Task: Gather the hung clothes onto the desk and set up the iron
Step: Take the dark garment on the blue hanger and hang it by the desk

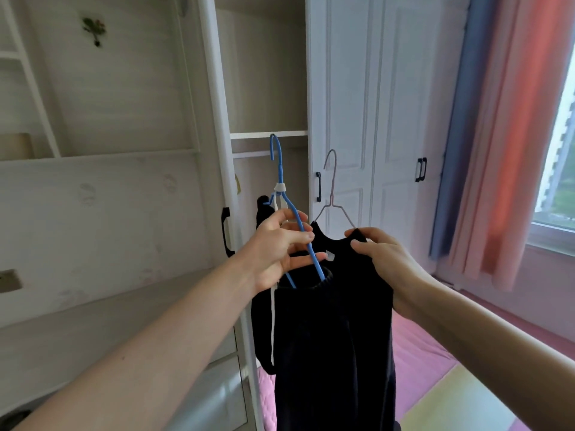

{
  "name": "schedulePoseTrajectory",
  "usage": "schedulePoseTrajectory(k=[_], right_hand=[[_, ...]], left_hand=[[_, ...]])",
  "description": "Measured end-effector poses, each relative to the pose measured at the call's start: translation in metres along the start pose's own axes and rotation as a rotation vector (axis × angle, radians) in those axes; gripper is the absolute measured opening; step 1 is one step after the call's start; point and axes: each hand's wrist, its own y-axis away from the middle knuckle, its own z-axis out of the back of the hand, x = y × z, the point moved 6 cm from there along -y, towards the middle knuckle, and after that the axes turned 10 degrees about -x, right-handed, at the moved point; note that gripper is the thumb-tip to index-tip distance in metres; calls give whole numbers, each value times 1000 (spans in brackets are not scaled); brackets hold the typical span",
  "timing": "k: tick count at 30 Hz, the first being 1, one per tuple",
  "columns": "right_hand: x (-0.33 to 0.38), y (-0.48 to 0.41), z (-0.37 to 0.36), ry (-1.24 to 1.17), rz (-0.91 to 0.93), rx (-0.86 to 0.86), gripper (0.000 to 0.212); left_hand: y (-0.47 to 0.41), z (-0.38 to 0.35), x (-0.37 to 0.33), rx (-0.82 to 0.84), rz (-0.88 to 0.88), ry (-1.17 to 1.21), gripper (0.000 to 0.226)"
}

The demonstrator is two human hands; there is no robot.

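So the left grip (280,247) is clamped on the blue hanger (281,178), and the right grip (382,259) pinches the dark top (333,337) on the wire hanger (331,194). Both loads hang straight down below the grips, in front of the wardrobe (214,119). No worktop in sight.

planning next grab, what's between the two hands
Head view: the neckline of the dark top on its wire hanger, between left hand gripping the blue hanger and right hand.

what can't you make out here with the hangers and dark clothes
Head view:
- blue hanger: lower arms hidden inside the dark clothes; hook on or off the rail, unclear.
- wire hanger: shoulders covered by clothes and right hand.
- dark clothes: hems cut off by bottom edge.
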Motion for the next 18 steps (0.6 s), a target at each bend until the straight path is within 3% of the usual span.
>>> schedulePoseTrajectory(k=[10, 14, 18], right_hand=[[23, 47, 35, 12, 57, 176, 19], [26, 66, 44, 14, 73, 274, 19], [27, 86, 46, -4, 73, 386, 19]], left_hand=[[70, -41, -17, -7, -102, 10, 23], [101, -50, -17, -69, -144, 60, 10], [131, -48, -18, -165, -184, 46, 26]])
